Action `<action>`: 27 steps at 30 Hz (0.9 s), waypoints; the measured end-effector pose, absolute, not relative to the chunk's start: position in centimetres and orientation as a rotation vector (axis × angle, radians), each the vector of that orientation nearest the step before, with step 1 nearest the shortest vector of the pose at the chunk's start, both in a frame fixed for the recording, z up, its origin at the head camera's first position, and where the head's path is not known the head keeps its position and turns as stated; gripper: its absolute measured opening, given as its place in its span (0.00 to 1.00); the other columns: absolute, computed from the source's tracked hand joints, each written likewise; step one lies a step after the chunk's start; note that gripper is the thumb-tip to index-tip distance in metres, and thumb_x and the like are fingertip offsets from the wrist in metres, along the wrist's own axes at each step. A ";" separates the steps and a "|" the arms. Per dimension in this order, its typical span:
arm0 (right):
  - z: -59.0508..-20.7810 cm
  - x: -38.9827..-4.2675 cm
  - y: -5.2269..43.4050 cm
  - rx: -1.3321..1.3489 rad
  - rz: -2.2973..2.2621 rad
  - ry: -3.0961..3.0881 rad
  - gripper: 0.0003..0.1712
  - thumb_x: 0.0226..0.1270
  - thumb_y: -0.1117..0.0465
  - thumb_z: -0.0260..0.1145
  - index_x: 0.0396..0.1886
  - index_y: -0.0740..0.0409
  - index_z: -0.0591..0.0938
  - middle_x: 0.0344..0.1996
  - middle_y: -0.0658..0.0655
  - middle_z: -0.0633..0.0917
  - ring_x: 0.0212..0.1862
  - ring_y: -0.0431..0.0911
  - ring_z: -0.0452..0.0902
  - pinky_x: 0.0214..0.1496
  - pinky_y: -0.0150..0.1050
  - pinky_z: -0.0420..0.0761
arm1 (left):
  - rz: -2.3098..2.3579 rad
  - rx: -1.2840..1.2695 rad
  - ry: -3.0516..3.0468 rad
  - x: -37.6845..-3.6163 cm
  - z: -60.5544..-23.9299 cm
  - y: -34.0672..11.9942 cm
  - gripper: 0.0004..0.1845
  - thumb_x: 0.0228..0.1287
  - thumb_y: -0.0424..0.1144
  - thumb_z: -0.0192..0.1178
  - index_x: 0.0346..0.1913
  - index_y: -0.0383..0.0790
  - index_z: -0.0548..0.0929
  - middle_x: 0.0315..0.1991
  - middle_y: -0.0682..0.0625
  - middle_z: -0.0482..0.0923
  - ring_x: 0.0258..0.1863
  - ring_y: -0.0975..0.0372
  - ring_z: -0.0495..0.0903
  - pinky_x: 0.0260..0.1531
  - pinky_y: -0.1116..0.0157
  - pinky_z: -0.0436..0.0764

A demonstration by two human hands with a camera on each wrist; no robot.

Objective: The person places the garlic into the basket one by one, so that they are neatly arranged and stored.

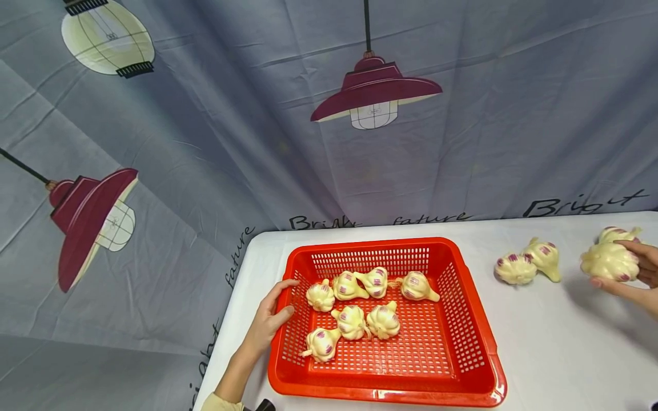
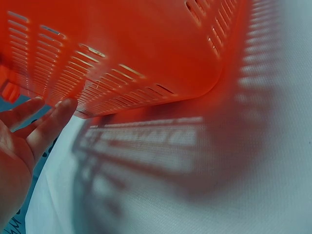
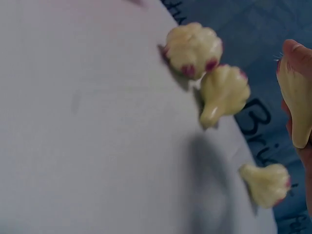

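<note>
A red slotted basket (image 1: pixel 465 319) stands on the white table (image 1: pixel 555 354) and holds several garlic bulbs (image 1: pixel 352 319). My left hand (image 1: pixel 277 305) rests on the basket's left rim, thumb on the edge and fingers fairly straight. The left wrist view shows those fingers (image 2: pixel 46 126) beside the basket's outer wall (image 2: pixel 146 48). At the far right, my right hand (image 1: pixel 640 274) grips a garlic bulb (image 1: pixel 609 261) just above the table. That held bulb (image 3: pixel 296 105) also shows at the edge of the right wrist view.
Two loose garlic bulbs (image 1: pixel 516 268) (image 1: pixel 544 257) lie on the table right of the basket, and a third (image 1: pixel 617 233) sits behind the held one. All three appear in the right wrist view (image 3: pixel 193 48) (image 3: pixel 224 92) (image 3: pixel 267 183). A lamp-print cloth hangs behind.
</note>
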State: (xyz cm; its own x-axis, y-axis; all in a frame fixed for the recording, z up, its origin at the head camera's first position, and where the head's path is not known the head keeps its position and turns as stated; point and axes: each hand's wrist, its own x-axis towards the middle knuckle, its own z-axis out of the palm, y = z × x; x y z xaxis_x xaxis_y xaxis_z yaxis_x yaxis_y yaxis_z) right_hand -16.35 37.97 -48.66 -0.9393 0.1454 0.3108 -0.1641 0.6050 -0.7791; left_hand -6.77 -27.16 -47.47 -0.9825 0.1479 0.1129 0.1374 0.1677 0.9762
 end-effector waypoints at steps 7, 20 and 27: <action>-45.6 -16.3 37.2 0.199 1.261 -2.476 0.54 0.54 0.79 0.74 0.77 0.46 0.63 0.55 0.26 0.71 0.50 0.20 0.66 0.51 0.11 0.62 | 1.993 0.285 2.404 -6.7 -47.5 -27.2 0.28 0.64 0.24 0.50 0.68 0.37 0.70 0.64 0.30 0.67 0.51 0.39 0.76 0.42 0.57 0.85; -40.8 -16.2 33.5 0.539 1.403 -2.368 0.58 0.34 0.89 0.75 0.67 0.47 0.74 0.48 0.29 0.80 0.45 0.23 0.75 0.43 0.14 0.70 | 1.996 0.286 2.399 -6.7 -47.5 -27.2 0.27 0.65 0.25 0.50 0.68 0.38 0.70 0.64 0.31 0.67 0.52 0.39 0.76 0.43 0.57 0.85; -39.4 -15.7 30.6 0.643 1.327 -2.477 0.54 0.31 0.83 0.81 0.65 0.57 0.75 0.48 0.34 0.80 0.43 0.27 0.76 0.43 0.15 0.70 | 2.010 0.299 2.391 -6.7 -47.4 -27.1 0.27 0.65 0.24 0.50 0.68 0.38 0.70 0.65 0.31 0.66 0.52 0.37 0.75 0.43 0.57 0.85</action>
State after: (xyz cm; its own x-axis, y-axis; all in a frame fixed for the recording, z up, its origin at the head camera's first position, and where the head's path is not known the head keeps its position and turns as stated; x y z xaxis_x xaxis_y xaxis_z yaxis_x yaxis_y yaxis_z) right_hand -15.73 30.59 -39.41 -0.8689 -0.2587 0.4220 -0.4947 0.4853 -0.7210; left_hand -6.74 -27.14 -47.43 -0.9818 0.1476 0.1196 0.1432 0.1613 0.9765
